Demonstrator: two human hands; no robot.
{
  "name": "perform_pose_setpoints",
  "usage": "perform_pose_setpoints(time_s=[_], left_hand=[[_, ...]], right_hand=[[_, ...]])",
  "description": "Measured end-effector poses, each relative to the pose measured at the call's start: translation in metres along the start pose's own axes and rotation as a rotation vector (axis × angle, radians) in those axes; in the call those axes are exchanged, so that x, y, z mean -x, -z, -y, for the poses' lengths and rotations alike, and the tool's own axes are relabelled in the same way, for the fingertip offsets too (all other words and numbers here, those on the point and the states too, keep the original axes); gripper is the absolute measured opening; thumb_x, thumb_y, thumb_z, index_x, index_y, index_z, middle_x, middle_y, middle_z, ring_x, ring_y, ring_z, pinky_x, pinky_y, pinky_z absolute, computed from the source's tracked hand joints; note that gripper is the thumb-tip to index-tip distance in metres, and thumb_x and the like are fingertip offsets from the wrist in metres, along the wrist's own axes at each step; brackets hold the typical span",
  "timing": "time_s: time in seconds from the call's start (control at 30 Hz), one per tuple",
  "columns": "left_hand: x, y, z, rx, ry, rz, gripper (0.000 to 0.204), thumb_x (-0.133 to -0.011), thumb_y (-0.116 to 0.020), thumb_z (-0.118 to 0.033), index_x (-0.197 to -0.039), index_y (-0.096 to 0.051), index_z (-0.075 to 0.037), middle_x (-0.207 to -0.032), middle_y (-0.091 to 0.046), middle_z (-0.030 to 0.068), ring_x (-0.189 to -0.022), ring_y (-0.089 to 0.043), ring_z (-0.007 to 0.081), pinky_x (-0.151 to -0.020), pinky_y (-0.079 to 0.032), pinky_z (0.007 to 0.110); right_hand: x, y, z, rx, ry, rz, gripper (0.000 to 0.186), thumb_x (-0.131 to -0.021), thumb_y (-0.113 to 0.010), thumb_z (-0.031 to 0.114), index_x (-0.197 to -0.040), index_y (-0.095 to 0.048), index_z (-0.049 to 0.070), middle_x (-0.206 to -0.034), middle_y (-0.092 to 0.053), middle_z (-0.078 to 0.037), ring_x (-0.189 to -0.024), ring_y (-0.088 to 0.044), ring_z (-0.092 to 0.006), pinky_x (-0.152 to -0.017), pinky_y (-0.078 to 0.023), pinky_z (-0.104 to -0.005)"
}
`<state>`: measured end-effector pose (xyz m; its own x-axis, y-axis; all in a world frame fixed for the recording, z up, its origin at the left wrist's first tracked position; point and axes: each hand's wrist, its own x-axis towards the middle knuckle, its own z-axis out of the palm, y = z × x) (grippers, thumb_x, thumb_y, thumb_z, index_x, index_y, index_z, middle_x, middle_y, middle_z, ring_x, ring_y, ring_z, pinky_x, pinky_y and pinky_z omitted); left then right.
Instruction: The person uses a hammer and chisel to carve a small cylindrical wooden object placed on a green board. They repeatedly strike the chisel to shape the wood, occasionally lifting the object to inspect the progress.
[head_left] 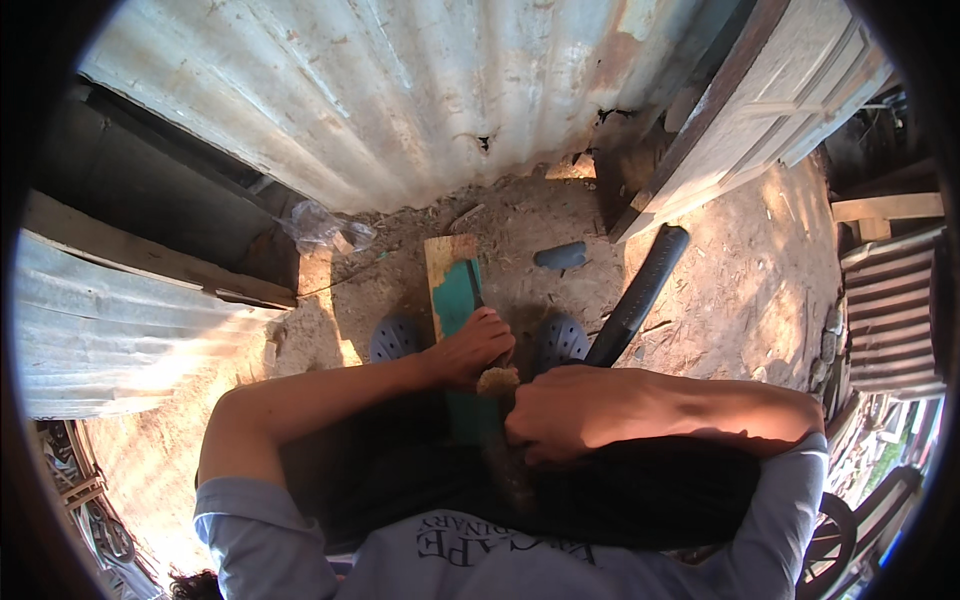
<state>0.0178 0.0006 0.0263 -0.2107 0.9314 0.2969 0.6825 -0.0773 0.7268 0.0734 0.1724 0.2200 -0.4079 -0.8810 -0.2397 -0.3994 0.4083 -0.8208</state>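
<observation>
Plank (457, 290), green-painted, runs from the lap out over dirt btwn two blue clogs (396, 338). Left hand (472, 348): fingers curled, pressing it down. Right hand (560, 412): fist closed on a wooden handle (497, 381). Looks mid-cut/scrape; next stroke needs steady hold-down. Tool head hidden by hands, can't ID. Black sheath-like bar (640, 290) right of it.
</observation>
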Motion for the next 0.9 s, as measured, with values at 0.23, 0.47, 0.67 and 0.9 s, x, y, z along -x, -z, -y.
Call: perform_pose_setpoints(time_s=[0.23, 0.47, 0.67, 0.9], left_hand=[[0.004, -0.004, 0.003, -0.021, 0.018, 0.045, 0.029, -0.076, -0.069, -0.026, -0.080, -0.046, -0.009, -0.080, -0.043, 0.0078, -0.086, -0.046, 0.0270, -0.091, -0.030, 0.041], [0.007, -0.006, 0.001, -0.033, 0.050, 0.109, 0.026, -0.082, -0.066, -0.027, -0.081, -0.047, -0.008, -0.081, -0.045, 0.0082, -0.087, -0.047, 0.0281, -0.098, -0.028, 0.046], [0.009, -0.006, -0.001, -0.030, 0.061, 0.096, 0.026, -0.084, -0.065, -0.028, -0.081, -0.048, -0.008, -0.082, -0.045, 0.0090, -0.087, -0.047, 0.0286, -0.100, -0.028, 0.048], [0.012, -0.013, 0.004, -0.080, 0.035, 0.096, 0.027, -0.082, -0.065, -0.029, -0.083, -0.048, -0.007, -0.084, -0.045, 0.0094, -0.090, -0.046, 0.0286, -0.101, -0.027, 0.049]], right_hand=[[-0.006, 0.000, 0.001, 0.044, -0.219, 0.216, 0.018, -0.081, -0.059, 0.015, -0.081, -0.065, -0.001, -0.079, -0.064, -0.019, -0.077, -0.065, -0.0353, -0.064, -0.052, -0.0428], [-0.007, -0.016, -0.004, -0.078, -0.241, 0.265, 0.016, -0.079, -0.057, 0.013, -0.080, -0.067, 0.000, -0.088, -0.066, -0.017, -0.090, -0.065, -0.0318, -0.072, -0.053, -0.0415], [-0.004, -0.023, -0.005, 0.036, -0.131, 0.259, 0.015, -0.079, -0.058, 0.012, -0.076, -0.065, 0.000, -0.077, -0.065, -0.019, -0.078, -0.066, -0.0342, -0.064, -0.053, -0.0418], [-0.005, -0.022, -0.003, 0.080, -0.133, 0.150, 0.014, -0.078, -0.059, 0.012, -0.077, -0.065, -0.001, -0.074, -0.065, -0.018, -0.072, -0.066, -0.0352, -0.059, -0.052, -0.0422]])
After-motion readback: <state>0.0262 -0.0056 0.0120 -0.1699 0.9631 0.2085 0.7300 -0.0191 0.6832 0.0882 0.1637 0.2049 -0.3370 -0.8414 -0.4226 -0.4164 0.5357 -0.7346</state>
